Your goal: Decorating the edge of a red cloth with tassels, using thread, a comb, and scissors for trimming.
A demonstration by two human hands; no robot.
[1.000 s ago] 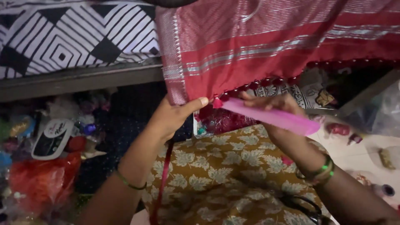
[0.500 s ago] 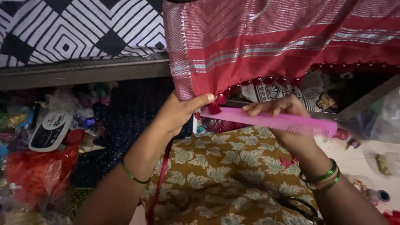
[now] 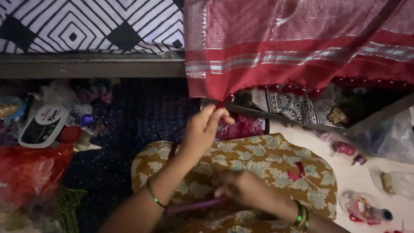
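Red cloth (image 3: 297,47), woven with silver stripes and edged with small beaded tassels, hangs down from the top right of the frame, and the fingertips of the left hand (image 3: 206,129) pinch its lower left corner just above centre. The thumb and first fingers are closed on a tassel or the hem there; the exact spot of contact is too small to make out. The fabric looks light and soft, draping freely with no stiffness, so it would probably give and slide under any pull, and the beaded fringe seems the delicate part. The firmer woven border just above the tassels looks like the safer place to hold.

Lower in the frame, the right hand (image 3: 246,190) rests on the lap, fingers curled around a slim pink stick-like tool (image 3: 194,206) that lies across the mustard floral garment (image 3: 263,159). The grip is blurred, but the tool appears held rather than loose.

Outward from the hands, green bangles (image 3: 300,213) circle the right wrist. A black-and-white geometric sheet (image 3: 86,26) fills the upper left, above a wooden ledge (image 3: 86,64). Red plastic bags (image 3: 30,172) and small clutter sit at the left edge, and small bottles (image 3: 366,211) lie on the pale floor at lower right.
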